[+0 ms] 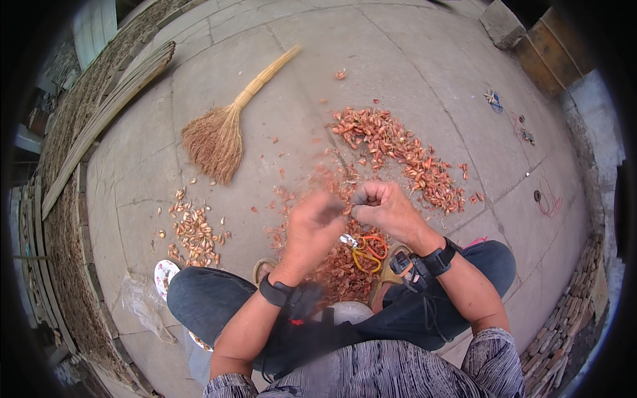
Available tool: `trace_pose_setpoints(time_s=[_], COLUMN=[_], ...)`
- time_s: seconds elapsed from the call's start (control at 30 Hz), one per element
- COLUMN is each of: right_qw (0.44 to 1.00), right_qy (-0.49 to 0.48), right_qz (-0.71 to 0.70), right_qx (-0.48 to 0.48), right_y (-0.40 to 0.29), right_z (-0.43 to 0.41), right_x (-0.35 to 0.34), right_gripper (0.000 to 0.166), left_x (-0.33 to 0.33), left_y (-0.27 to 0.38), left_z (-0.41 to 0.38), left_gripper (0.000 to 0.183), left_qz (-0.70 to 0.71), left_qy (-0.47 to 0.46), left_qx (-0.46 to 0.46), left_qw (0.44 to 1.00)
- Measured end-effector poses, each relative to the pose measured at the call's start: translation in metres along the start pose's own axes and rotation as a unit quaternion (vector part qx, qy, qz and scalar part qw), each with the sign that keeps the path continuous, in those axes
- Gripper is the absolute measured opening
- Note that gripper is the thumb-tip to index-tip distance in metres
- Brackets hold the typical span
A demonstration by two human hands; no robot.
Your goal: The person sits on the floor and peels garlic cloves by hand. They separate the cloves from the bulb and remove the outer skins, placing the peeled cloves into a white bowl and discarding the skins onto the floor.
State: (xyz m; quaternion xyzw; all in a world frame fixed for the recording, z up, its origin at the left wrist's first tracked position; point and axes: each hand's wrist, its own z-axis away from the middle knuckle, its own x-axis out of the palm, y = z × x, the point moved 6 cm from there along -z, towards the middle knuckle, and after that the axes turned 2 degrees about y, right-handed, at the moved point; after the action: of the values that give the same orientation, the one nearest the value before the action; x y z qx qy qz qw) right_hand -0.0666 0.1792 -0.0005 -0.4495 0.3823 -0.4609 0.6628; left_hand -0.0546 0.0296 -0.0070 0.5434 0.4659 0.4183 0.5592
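Observation:
My left hand and my right hand meet above the ground between my knees. A small reddish clove or bulb is pinched in my right fingertips; my left fingertips are beside it, and blur hides whether they grip it too. Below both hands lies a heap of dry reddish-brown skins, with scissors with orange and yellow handles on top. Beyond my right hand spreads a long pile of reddish unpeeled cloves or small bulbs. A smaller pile of paler ones is at the left, near my knee.
A straw broom lies on the concrete slabs ahead. At the left are a flowered plate, a clear plastic bag and a long weathered plank. Wire and small items lie at the right, near stacked bricks or tiles.

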Motion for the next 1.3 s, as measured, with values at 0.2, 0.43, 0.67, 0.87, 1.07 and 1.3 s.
trace_pose_setpoints(time_s=[0.2,0.43,0.67,0.87,1.07,1.3], right_qw=[1.000,0.976,0.944,0.951,0.968,0.960], right_qy=[0.011,0.007,-0.010,-0.015,-0.013,-0.028], right_qz=[-0.004,-0.201,-0.300,-0.287,-0.236,-0.258], right_qx=[0.008,0.081,0.140,0.111,0.082,0.108], right_y=[0.001,0.015,0.015,0.016,0.019,0.016], right_z=[0.001,0.002,0.003,0.002,0.003,0.002], right_x=[0.001,0.003,0.009,0.004,0.001,-0.002], right_gripper=[0.003,0.007,0.005,0.007,0.007,0.006], left_x=[0.004,0.006,0.002,0.001,0.002,0.000], left_y=[0.014,-0.001,-0.014,-0.004,0.017,-0.003], left_z=[0.002,0.001,0.001,0.000,-0.002,0.000], left_gripper=[0.011,0.012,0.015,0.017,0.015,0.015], left_qz=[-0.095,0.069,0.249,0.105,-0.111,0.036], left_qy=[0.014,0.007,-0.006,0.008,0.006,0.019], left_qx=[0.049,-0.006,-0.135,-0.055,0.070,-0.013], left_qw=[0.994,0.998,0.959,0.993,0.991,0.999])
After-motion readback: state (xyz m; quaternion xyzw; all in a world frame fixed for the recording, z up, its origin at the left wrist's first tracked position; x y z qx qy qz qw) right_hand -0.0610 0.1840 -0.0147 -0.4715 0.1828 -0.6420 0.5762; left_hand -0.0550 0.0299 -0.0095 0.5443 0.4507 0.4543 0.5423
